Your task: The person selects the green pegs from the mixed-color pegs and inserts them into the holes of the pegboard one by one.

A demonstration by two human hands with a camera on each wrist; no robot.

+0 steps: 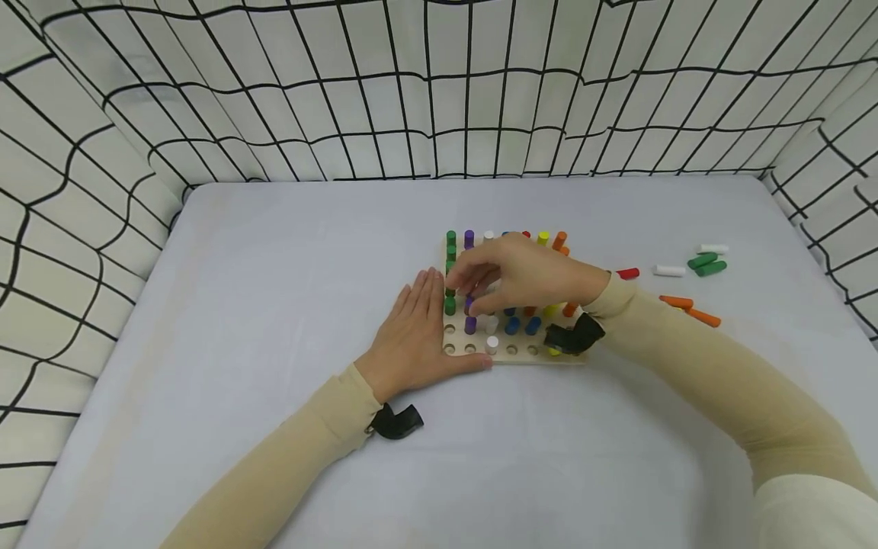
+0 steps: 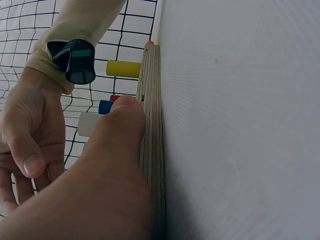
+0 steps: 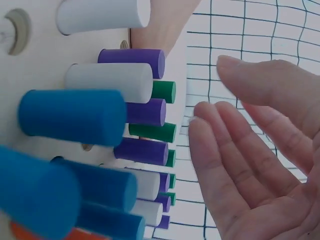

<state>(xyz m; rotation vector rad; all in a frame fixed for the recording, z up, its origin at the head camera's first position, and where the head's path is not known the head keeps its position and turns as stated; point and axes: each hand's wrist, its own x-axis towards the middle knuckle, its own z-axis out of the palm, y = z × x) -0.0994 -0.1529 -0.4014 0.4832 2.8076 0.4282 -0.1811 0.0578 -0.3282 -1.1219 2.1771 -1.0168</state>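
A wooden pegboard (image 1: 459, 357) lies on the table, carrying rows of coloured pegs. Green pegs (image 1: 450, 306) line its left side, beside purple pegs (image 1: 469, 325), then white pegs (image 1: 491, 345) and blue pegs (image 1: 512, 325). Several holes along the near edge have no peg. My left hand (image 1: 414, 339) rests with straight fingers against the board's left edge, its thumb along the near edge. Above the pegs hovers my right hand (image 1: 531, 271), fingers loosely bent. In the right wrist view, nothing lies between its thumb and fingers (image 3: 205, 145). It covers the board's middle in the head view.
Loose pegs lie right of the board: a red peg (image 1: 627, 273), white pegs (image 1: 670, 271), green pegs (image 1: 711, 268) and orange pegs (image 1: 703, 317). Black wire mesh (image 1: 466, 99) borders the white table (image 1: 288, 252) at the back and sides.
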